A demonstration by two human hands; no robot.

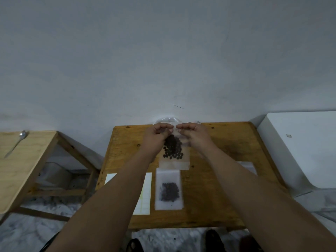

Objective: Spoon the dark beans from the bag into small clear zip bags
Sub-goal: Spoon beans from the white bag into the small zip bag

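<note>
Where the hands meet, curled fingers hide the seal of the clear bag [174,161], so I can't tell if it is zipped. The left hand [157,133] and right hand [194,133] each pinch its top edge over the wooden table [232,142]. Dark oval beans [172,147] bunch in its middle. Crinkled plastic [166,120] peeks out behind the knuckles. A second bag [168,190] lies flat, blurred, beside lined paper [147,193] that the left forearm half covers. A metal spoon [16,142] rests on the side table [27,170].

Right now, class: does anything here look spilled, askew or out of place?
Nothing looks spilled. One oddity: the spoon lies alone on the left side table, away from the zip bag that the left hand and right hand pinch at its top.
</note>
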